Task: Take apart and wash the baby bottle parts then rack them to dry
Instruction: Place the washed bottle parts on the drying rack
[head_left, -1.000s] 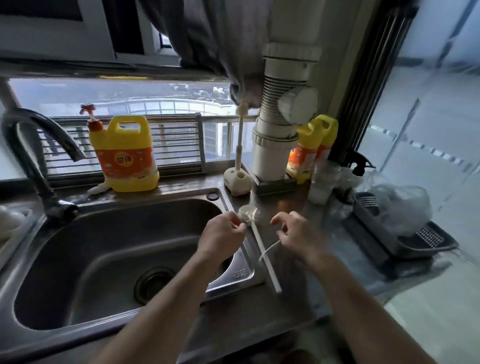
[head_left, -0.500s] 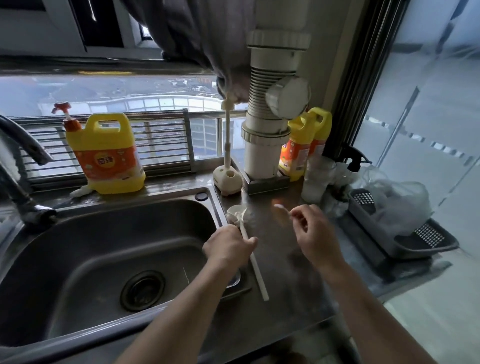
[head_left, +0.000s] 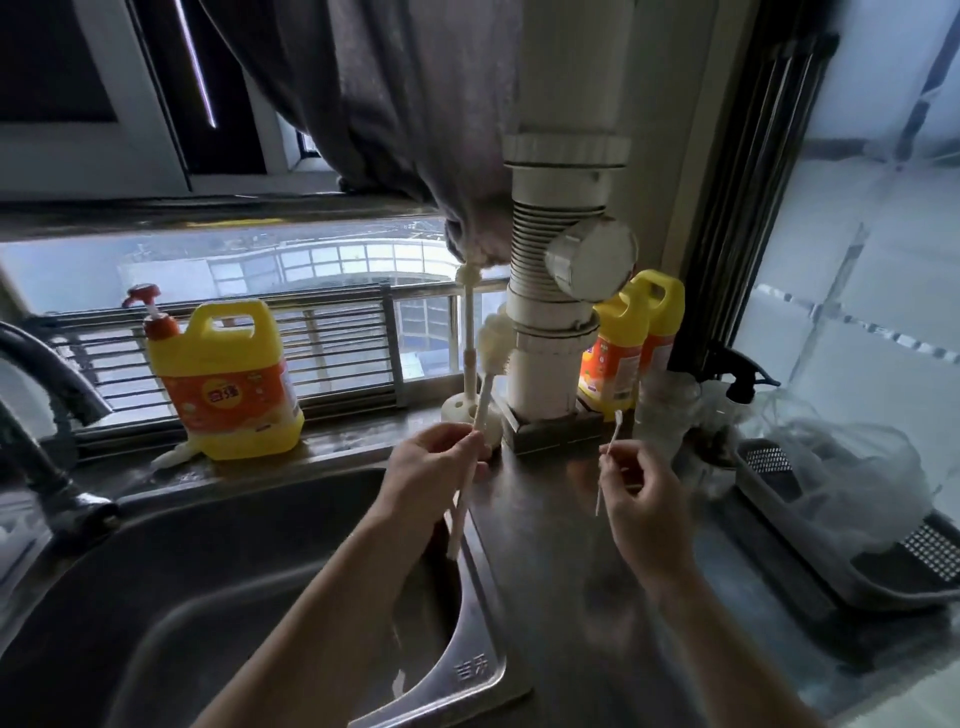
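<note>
My left hand (head_left: 431, 470) grips the shaft of a long white bottle brush (head_left: 475, 426), held nearly upright with its fluffy head up, above the sink's right rim. My right hand (head_left: 641, 491) pinches a thin white straw brush (head_left: 608, 457), also upright, over the dark counter (head_left: 561, 571). A white brush stand (head_left: 467, 410) with an upright rod sits just behind the left hand. The baby bottle (head_left: 665, 410), clear and hard to make out, stands by the yellow bottles at the back right.
A steel sink (head_left: 208, 597) fills the lower left, with a dark faucet (head_left: 47, 415) at the far left. A yellow detergent jug (head_left: 228, 379) stands on the sill. A white pipe (head_left: 561, 291) rises behind the counter. A dark drying tray (head_left: 841, 551) with a plastic bag lies right.
My left hand lifted the long brush off the counter and tipped it upright. My right hand raised the thin brush higher and further right. The camera tilted up.
</note>
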